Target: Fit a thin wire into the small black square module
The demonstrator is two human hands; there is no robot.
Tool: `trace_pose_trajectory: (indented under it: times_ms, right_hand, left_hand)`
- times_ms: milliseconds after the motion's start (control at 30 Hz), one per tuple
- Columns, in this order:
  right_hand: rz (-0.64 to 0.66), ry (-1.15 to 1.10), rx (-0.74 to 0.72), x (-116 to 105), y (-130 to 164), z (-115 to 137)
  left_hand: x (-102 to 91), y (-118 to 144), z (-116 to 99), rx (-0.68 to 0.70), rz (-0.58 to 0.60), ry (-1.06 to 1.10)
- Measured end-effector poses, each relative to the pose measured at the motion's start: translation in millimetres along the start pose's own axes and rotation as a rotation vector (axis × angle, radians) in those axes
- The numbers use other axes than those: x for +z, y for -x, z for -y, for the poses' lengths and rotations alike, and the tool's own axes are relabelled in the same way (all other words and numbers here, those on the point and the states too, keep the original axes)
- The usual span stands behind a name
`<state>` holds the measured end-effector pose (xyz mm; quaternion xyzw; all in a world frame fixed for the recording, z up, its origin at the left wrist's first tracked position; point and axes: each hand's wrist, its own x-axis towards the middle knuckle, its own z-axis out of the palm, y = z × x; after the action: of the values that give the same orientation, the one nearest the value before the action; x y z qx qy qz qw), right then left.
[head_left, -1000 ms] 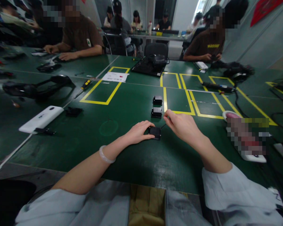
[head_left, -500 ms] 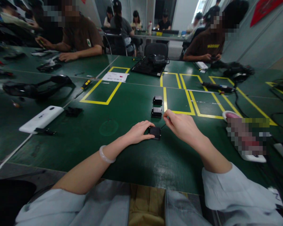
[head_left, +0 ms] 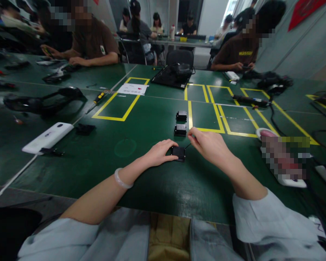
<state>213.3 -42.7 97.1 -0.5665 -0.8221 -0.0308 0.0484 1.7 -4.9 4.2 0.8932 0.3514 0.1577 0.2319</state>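
Observation:
My left hand rests on the green table and grips a small black box from its left side. My right hand hovers just right of the box, fingers pinched on a thin dark tool whose tip slants down towards the box. Two more small black boxes stand in a row beyond it, next to a yellow tape line.
A white device and a black part lie to the left, a black headset further left. A black tray and a paper sheet sit at the back. Cables and a pink-rimmed object lie right. Other people sit around the table.
My hands have hardly moved; the right hand has shifted very slightly left. A person at the far left moved a hand.

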Motion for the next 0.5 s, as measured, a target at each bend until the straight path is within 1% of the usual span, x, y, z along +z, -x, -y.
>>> trace_pose_trajectory:
  times_ms: [167, 233, 367, 500]
  right_hand:
    - [-0.056, -0.086, -0.03, 0.2, 2.0, -0.5]
    - [-0.04, -0.079, -0.019, -0.3, 2.0, -0.5]
    - [0.011, 0.008, 0.021, -0.6, -0.1, 0.1]
    - [0.0, -0.012, 0.021, 0.2, -0.6, 0.2]
  left_hand:
    - [0.1, -0.1, 0.2, 0.009, -0.001, 0.003]
    - [0.4, -0.2, 0.6, 0.009, -0.005, 0.007]
    - [0.6, -0.2, 0.9, 0.006, -0.002, 0.007]
    - [0.0, -0.1, 0.7, 0.008, -0.002, 0.017]
